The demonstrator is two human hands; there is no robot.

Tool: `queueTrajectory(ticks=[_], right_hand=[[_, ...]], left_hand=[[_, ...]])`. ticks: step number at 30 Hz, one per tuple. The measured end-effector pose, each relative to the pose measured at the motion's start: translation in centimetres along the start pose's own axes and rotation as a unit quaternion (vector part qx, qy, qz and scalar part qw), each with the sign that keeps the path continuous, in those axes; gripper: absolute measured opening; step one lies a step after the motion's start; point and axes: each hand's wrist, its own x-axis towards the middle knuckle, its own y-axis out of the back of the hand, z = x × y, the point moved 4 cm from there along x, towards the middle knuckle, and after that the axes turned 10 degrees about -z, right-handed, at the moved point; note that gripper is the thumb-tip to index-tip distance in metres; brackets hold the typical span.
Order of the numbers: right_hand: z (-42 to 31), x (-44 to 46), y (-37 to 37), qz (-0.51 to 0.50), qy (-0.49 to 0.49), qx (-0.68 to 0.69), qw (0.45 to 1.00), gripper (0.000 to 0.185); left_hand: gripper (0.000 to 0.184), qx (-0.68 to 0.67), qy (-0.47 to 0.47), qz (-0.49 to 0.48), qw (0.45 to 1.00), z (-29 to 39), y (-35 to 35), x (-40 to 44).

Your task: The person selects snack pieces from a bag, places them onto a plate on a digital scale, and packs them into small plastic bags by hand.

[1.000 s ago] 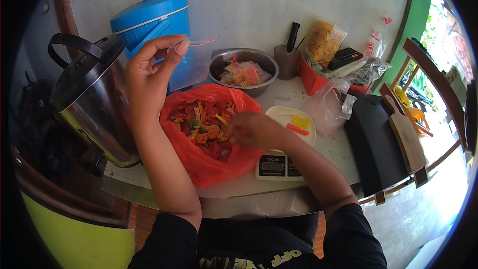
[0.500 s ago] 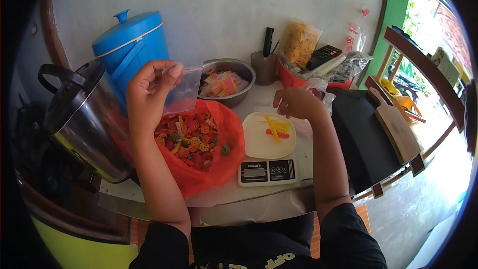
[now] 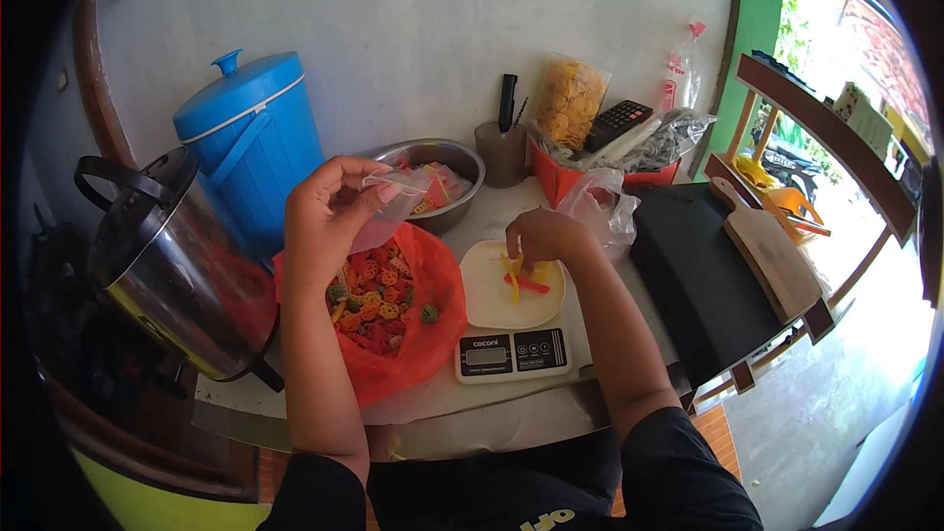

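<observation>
Scale (image 3: 513, 355) on the tabletop; all places taken from it. Its cream pan (image 3: 482, 307) bears a few lattice pieces, yellow (image 3: 514, 292) and red (image 3: 532, 284).

Right hand (image 3: 548, 238) over the pan's far right edge, fingers bent downward, tips at the pieces; cannot tell whether they grip any. Left hand (image 3: 329, 216) raised, left of and beyond the scale, fingers pinched tight on a limp clear bag (image 3: 398, 199); cannot tell if its mouth gapes.

Hazards, as judged: fingers resting on the pan would add load and spoil the reading. A careless pinch could crack brittle-looking pieces or flick one off. Film this limp could fold shut and turn pieces away, spilling them.

Open red bag (image 3: 441, 297) just left of the scale: slack rim, one green piece (image 3: 430, 315) near its edge. A forearm knock could tip that out.
</observation>
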Motion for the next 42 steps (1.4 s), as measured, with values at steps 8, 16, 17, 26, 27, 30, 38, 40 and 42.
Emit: queueTrajectory(ticks=[8,16,17,26,27,30,38,40,42], right_hand=[[0.5,-2.8,2.9,0.1,0.031,0.098,0.99,0.03],[-4.4,-8.9,8.2,0.365,0.242,0.455,0.776,0.016],[-4.9,-9.0,8.3,0.372,0.289,0.481,0.74,0.015],[-8.2,-7.7,7.2,0.424,0.272,0.346,0.792,0.021],[-8.4,-7.9,7.2,0.433,0.253,0.337,0.797,0.023],[-8.5,-8.2,7.4,0.437,0.246,0.309,0.808,0.024],[-8.9,-8.2,7.2,0.458,0.235,0.289,0.807,0.026],[-8.9,-8.2,7.2,0.462,0.235,0.272,0.811,0.025],[-8.7,-8.4,7.3,0.476,0.23,0.246,0.813,0.022]], left_hand=[[0.029,-0.057,0.025,-0.053,0.997,-1.4,-1.6,0.4],[0.034,-0.171,0.032,-0.084,0.981,-2.3,-3.3,0.7],[0.034,-0.186,0.033,-0.09,0.978,-2.4,-3.5,0.7],[0.027,-0.254,0.017,-0.117,0.96,-2.5,-4.0,0.6],[0.026,-0.261,0.023,-0.119,0.958,-2.5,-4.1,0.5],[0.025,-0.225,0.017,-0.107,0.968,-3.1,-3.9,0.7],[0.023,-0.184,0.011,-0.108,0.977,-2.5,-4.2,0.5],[0.023,-0.174,0.017,-0.118,0.978,-2.4,-4.3,0.4],[0.024,-0.147,0.031,-0.127,0.98,-2.6,-4.2,0.3]])
